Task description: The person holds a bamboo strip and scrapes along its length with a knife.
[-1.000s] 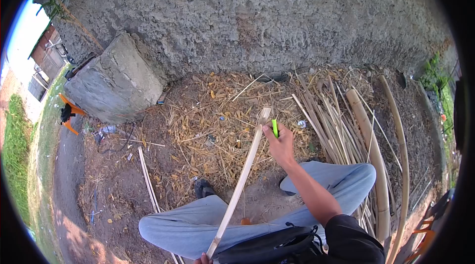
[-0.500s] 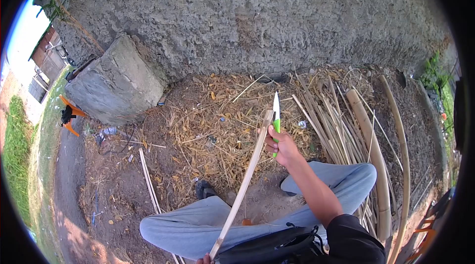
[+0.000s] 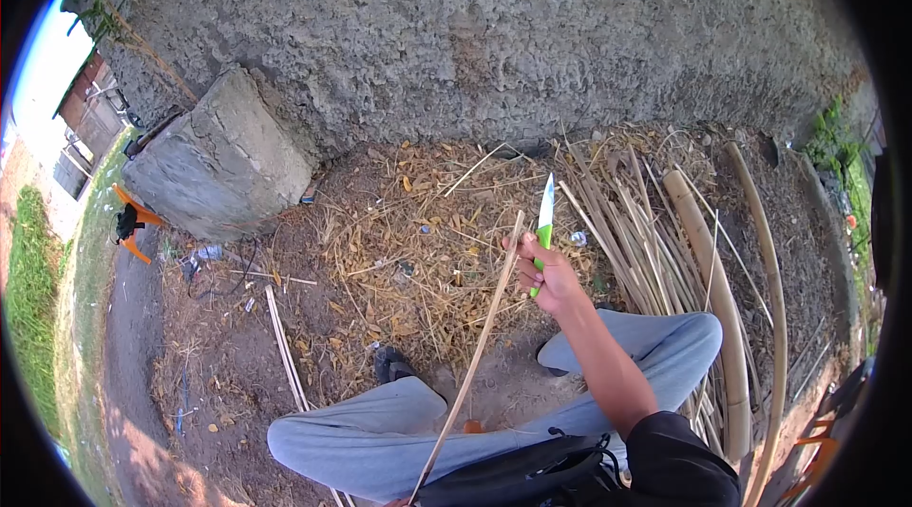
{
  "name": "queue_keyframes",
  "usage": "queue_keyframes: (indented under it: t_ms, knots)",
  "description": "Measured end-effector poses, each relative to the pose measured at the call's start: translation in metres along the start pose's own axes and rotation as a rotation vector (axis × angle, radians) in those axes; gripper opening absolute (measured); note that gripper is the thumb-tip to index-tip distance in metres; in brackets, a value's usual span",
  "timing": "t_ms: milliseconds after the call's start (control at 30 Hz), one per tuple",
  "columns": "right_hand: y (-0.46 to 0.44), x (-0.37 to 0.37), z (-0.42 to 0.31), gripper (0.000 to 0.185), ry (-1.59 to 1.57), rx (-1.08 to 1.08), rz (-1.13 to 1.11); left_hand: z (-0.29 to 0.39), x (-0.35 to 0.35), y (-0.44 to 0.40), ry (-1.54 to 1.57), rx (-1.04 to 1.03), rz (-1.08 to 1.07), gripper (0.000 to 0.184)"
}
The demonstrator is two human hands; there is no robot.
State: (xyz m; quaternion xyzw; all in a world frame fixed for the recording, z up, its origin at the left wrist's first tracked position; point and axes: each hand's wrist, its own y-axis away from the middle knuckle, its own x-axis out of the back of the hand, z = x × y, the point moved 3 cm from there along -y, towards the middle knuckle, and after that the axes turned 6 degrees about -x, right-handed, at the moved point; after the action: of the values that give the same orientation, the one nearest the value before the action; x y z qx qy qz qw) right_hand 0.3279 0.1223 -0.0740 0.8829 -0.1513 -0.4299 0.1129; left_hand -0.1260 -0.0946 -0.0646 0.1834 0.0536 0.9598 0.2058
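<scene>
My right hand is closed round the green handle of a knife, its blade pointing up and away from me. Between the thumb and fingers of that hand also rests the upper end of a long bamboo strip. The strip slants down across my lap, its narrow edge toward me. At the bottom edge of the view only a sliver of my left hand shows, at the strip's lower end; most of its fingers are cut off.
Split bamboo strips lie in a pile on the right, beside a thick bamboo pole and a thinner curved one. A few strips lie by my left knee. A rough wall and a concrete block stand ahead.
The bamboo strip has turned from its flat face to its narrow edge. The knife has shifted slightly right and tilts more to the right. My left hand has sunk almost out of view.
</scene>
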Motion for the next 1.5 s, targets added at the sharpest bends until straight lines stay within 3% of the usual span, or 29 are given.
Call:
queue_keyframes:
  t_ms: [67, 167, 467, 733, 933, 1000, 1033, 1100, 1233, 1333, 1400, 1500]
  knots:
    - [-0.002, 0.004, 0.001, 0.016, 0.011, 0.008, -0.004, -0.011, -0.002, 0.003, 0.255, 0.159, -0.029, 0.037]
    - [0.000, 0.000, -0.001, 0.015, 0.022, 0.020, 0.028, -0.011, -0.003, 0.005, 0.311, 0.257, -0.027, 0.039]
    - [-0.002, 0.001, 0.003, 0.019, 0.014, 0.011, 0.069, -0.024, -0.001, 0.009, 0.405, 0.355, -0.073, 0.038]
    - [0.000, 0.006, -0.001, 0.016, 0.032, 0.049, 0.100, -0.022, -0.001, 0.005, 0.358, 0.321, -0.091, 0.039]
    - [-0.002, 0.039, -0.016, 0.010, 0.411, 0.154, 0.260, -0.031, -0.005, 0.003, 0.334, 0.352, -0.052, 0.041]
    - [-0.010, 0.064, -0.021, 0.018, 1.047, 0.342, 0.450, -0.032, -0.006, 0.004, 0.347, 0.417, -0.018, 0.041]
    - [-0.009, 0.078, -0.021, 0.018, 1.047, 0.344, 0.450, -0.028, -0.007, 0.003, 0.356, 0.384, -0.019, 0.040]
    - [-0.002, 0.094, -0.017, 0.028, 1.717, 0.265, 0.615, -0.019, -0.006, -0.002, 0.363, 0.346, -0.019, 0.040]
    - [0.005, 0.101, -0.014, 0.036, 1.624, 0.256, 0.680, -0.031, -0.006, -0.001, 0.380, 0.358, 0.008, 0.039]
    - [0.020, 0.061, -0.024, 0.037, 1.484, 0.380, 0.691, -0.029, -0.007, 0.002, 0.360, 0.384, 0.044, 0.038]
    - [0.029, 0.037, -0.028, 0.036, 1.319, 0.566, 0.603, -0.030, -0.005, 0.001, 0.307, 0.369, 0.049, 0.038]
    - [0.047, 0.004, -0.029, 0.032, 1.416, 0.680, 0.452, -0.026, -0.006, -0.001, 0.186, 0.258, -0.055, 0.032]
